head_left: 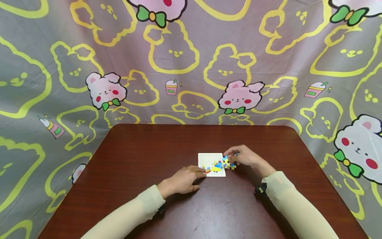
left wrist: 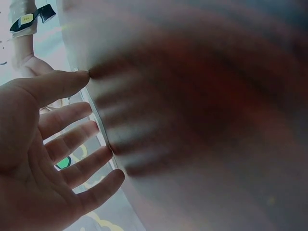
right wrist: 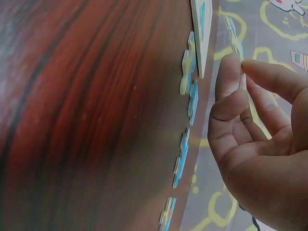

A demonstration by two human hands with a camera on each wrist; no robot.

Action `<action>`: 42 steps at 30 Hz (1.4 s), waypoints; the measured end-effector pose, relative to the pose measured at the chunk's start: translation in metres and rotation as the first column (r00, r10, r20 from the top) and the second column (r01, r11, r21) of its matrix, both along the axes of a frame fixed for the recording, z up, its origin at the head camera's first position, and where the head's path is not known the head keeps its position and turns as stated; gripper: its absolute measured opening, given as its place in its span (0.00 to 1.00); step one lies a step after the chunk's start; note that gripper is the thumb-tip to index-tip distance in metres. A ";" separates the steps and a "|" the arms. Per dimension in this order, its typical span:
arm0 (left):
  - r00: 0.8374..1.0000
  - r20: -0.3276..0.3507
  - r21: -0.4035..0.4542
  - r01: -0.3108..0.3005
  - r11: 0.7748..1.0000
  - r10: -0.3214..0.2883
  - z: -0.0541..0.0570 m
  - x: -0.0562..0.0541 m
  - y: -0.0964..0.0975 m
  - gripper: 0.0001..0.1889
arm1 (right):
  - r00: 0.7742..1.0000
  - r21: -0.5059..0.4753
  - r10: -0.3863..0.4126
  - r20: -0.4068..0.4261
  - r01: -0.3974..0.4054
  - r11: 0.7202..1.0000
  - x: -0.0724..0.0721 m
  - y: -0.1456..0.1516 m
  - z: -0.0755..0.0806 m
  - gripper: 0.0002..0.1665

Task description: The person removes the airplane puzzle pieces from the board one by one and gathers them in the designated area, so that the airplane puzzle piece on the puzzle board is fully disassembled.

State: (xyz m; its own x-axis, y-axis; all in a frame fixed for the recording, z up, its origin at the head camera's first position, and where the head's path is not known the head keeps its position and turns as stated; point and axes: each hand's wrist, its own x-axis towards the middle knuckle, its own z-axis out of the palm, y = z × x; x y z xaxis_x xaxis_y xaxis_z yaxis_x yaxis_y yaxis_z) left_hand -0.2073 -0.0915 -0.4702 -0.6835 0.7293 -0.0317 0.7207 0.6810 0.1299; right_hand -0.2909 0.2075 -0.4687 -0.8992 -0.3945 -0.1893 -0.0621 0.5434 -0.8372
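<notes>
A small white puzzle tray (head_left: 206, 159) lies on the table, partly filled with colourful pieces along its lower side. My left hand (head_left: 183, 180) rests with extended fingers at the tray's lower left corner; its spread fingers (left wrist: 72, 144) hold nothing in the left wrist view. Over the tray's right edge, my right hand (head_left: 246, 156) pinches a blue and yellow jigsaw piece (head_left: 225, 161). In the right wrist view that piece (right wrist: 234, 36) stands up between thumb and index finger, raised off the table. Loose jigsaw pieces (right wrist: 187, 67) lie on the table beside the tray, partly hidden in the head view.
The dark reddish-brown table (head_left: 149, 146) extends around the tray. A patterned curtain (head_left: 191, 76) hangs behind the table and along both sides. More loose pieces (right wrist: 180, 161) lie in a row below my right hand.
</notes>
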 end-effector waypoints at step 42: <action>1.000 0.000 0.019 0.019 1.000 -0.019 -0.001 0.001 -0.002 0.26 | 1.000 0.049 -0.005 0.010 0.005 0.999 0.007 0.059 -0.004 0.14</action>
State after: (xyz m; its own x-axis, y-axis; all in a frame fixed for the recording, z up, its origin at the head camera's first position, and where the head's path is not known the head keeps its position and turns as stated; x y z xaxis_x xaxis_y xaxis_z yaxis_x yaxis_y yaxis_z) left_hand -0.2063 -0.0939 -0.4709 -0.6698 0.7424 -0.0176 0.7331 0.6648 0.1433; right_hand -0.2838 0.2666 -0.4730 -0.8991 -0.3799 -0.2175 -0.0506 0.5838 -0.8103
